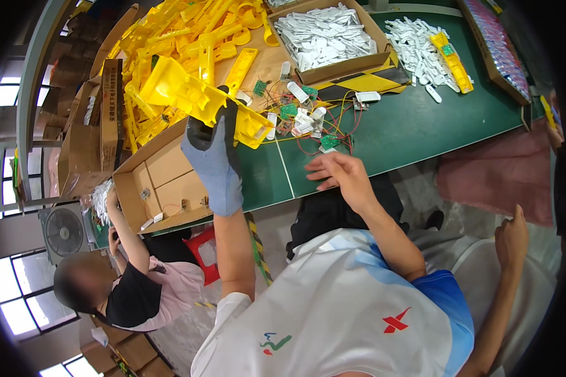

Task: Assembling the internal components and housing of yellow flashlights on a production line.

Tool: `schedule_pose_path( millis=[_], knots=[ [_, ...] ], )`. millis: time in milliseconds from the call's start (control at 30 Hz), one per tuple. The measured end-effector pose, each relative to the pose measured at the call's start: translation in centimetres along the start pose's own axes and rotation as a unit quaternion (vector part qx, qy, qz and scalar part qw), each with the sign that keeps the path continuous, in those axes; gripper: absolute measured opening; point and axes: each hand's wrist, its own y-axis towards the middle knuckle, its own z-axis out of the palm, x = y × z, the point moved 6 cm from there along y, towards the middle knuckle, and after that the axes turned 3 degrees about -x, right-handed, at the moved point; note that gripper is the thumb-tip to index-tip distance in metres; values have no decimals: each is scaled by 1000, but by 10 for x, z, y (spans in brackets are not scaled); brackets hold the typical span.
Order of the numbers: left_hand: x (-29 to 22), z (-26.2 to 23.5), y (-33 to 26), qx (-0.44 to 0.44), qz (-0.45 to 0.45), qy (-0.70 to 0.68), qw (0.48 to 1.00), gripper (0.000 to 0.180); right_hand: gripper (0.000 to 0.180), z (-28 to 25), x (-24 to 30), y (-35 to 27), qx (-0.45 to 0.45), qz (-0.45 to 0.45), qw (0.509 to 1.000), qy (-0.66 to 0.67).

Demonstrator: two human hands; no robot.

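Observation:
My left hand [215,154], in a blue-grey glove with a dark palm, is closed around a long yellow plastic shell [179,88] raised over the table's left part. The shell is hollow, with ribs moulded inside. My bare right hand [344,176] hovers at the table's front edge, its fingers apart and nothing visible in them. Just beyond its fingertips lies a small green circuit board [329,142] with thin red and yellow wires. More boards and small white plastic pieces [305,122] are tangled in wires between the two hands.
Yellow shells [192,31] heap up at the far left. A cardboard box [383,58] of white parts stands at the back, beside loose white parts [415,47] and another yellow shell [453,63]. A shallow carton [163,182] sits left. People work on both sides.

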Motion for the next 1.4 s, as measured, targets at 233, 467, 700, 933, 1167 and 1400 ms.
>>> schedule_pose_path(
  millis=[233,467,700,933,1167,1400],
  knots=[
    [-12,-19,-4,45,14,6,999,38,50,9,25,37,128,108,949,268],
    [-13,-35,-24,67,-17,-24,997,44,46,29,37,57,86,181,936,288],
    [52,-37,-38,-6,-161,-144,976,40,33,28,54,62,167,81,950,253],
    [76,20,-69,147,-203,-155,956,47,24,9,21,74,56,12,988,143],
    [96,40,-72,156,-207,-206,944,40,28,4,22,70,27,54,988,142],
    [88,32,-76,65,-221,-349,908,44,33,-19,20,83,-72,-13,996,59]
  ],
)
